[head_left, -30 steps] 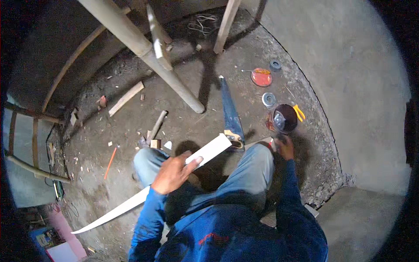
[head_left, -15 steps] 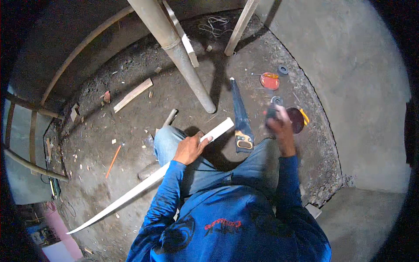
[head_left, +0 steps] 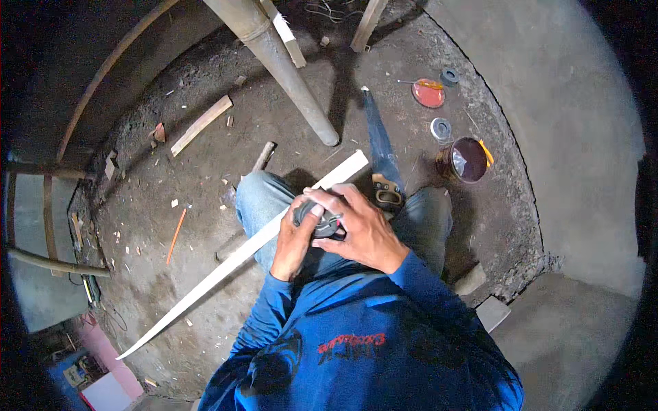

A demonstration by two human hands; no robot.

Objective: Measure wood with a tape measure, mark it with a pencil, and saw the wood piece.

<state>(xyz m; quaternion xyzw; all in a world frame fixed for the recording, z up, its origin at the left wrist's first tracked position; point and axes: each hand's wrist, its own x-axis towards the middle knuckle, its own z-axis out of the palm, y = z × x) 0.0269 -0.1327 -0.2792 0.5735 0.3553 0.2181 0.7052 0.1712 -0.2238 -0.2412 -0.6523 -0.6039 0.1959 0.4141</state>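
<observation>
In front of my lap, my left hand point(head_left: 296, 236) and my right hand point(head_left: 360, 229) are both closed around a round, dark grey tape measure point(head_left: 317, 220). Fingers cover much of its casing. Beneath them a long white strip point(head_left: 236, 255) lies slantwise across my left thigh, running from the lower left up to a squared end between my knees. A handsaw point(head_left: 381, 140) with a wooden handle rests on the ground just beyond my right knee, its blade pointing away from me.
To the right stand a dark can point(head_left: 466, 161), a grey tape roll point(head_left: 441, 129), a red lid point(head_left: 428, 94) with a screwdriver across it, and another dark roll point(head_left: 449, 77). A thick pole point(head_left: 295, 85) slants down ahead. Left lie a wood piece point(head_left: 201, 126) and an orange stick point(head_left: 176, 236).
My right hand has come from beside the can to my lap with the tape measure. My left hand has left the white strip and now grips the tape measure too.
</observation>
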